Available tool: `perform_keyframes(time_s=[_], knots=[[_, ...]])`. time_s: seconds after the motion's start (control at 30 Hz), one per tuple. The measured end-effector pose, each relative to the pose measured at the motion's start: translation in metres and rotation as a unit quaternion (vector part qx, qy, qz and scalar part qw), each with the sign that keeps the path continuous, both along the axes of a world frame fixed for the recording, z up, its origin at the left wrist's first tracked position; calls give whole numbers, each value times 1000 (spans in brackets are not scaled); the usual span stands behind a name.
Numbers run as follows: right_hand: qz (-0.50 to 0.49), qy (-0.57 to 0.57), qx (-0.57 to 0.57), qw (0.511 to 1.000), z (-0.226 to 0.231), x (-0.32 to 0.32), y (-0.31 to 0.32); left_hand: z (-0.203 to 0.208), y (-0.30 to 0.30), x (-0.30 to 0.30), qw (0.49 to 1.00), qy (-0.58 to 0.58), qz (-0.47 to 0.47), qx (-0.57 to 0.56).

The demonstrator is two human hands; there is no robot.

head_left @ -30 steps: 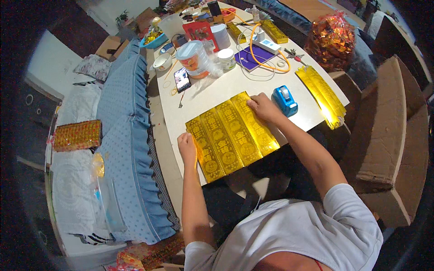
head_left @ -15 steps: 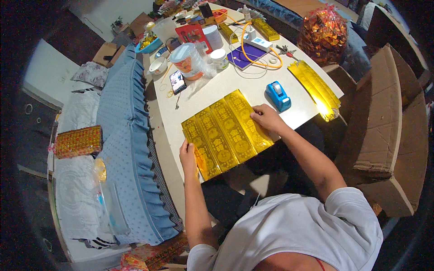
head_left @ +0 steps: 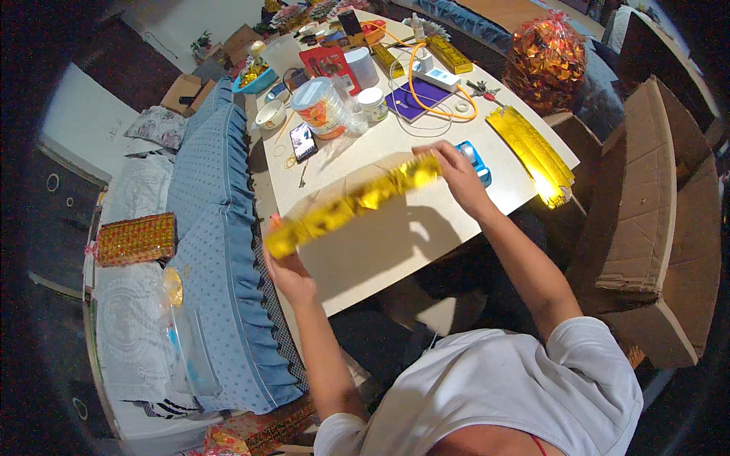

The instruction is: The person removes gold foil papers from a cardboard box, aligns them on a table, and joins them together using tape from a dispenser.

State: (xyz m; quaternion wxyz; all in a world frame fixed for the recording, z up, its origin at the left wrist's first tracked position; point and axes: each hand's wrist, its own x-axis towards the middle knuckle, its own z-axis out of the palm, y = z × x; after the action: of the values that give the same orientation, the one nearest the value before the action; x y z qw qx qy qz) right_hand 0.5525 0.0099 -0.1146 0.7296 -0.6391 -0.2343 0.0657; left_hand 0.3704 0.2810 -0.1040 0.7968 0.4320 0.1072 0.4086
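A gold foil sheet (head_left: 353, 199) is raised above the white table (head_left: 365, 266), tilted so that it looks like a narrow band, somewhat blurred. My left hand (head_left: 290, 275) grips its left end from below. At the other end my right hand (head_left: 460, 178) has its fingers closed over the foil's upper edge. Behind that hand stands a blue tape dispenser (head_left: 475, 161), partly covered by it. A shadow of the sheet and hand falls on the tabletop. On the right side of the table lies a stack of gold foil strips (head_left: 528, 152).
Farther back are a phone (head_left: 303, 143), a clear plastic tub (head_left: 318, 106), a white jar (head_left: 372, 103), a purple booklet (head_left: 418, 99), a power strip (head_left: 437, 74) and keys (head_left: 483, 90). An open cardboard box (head_left: 639, 197) stands right of the table; a blue-covered sofa (head_left: 209, 220) runs along the left.
The foil sheet has come up off the table and turned from lying face-up to nearly edge-on. Both hands rose with it; the left moved leftward, the right moved slightly up.
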Motion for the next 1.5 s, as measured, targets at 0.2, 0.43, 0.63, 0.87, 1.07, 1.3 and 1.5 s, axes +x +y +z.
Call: perform_keyframes(time_s=[0.2, 0.43, 0.63, 0.87, 1.07, 1.3, 1.5], knots=[[47, 37, -167, 984, -73, -29, -22, -78, -31, -42, 972, 192, -57, 120], [-17, -82, -196, 977, -84, -52, -23, -78, -39, -41, 836, 323, 5, 443], [0, -96, -241, 966, -73, -55, -25, -74, -49, -35, 710, 401, -45, 578], [-56, -209, -227, 950, -68, -67, -35, -47, -94, -15, 622, 351, -14, 700], [-93, -66, -198, 974, -41, -83, -68, -66, -126, 3, 518, 331, -101, 782], [-257, -165, -296, 905, -45, -16, -98, -62, -132, 6, 577, 295, -98, 755], [-192, 9, -440, 877, -39, 30, -87, -43, -179, 19, 762, 233, -239, 554]])
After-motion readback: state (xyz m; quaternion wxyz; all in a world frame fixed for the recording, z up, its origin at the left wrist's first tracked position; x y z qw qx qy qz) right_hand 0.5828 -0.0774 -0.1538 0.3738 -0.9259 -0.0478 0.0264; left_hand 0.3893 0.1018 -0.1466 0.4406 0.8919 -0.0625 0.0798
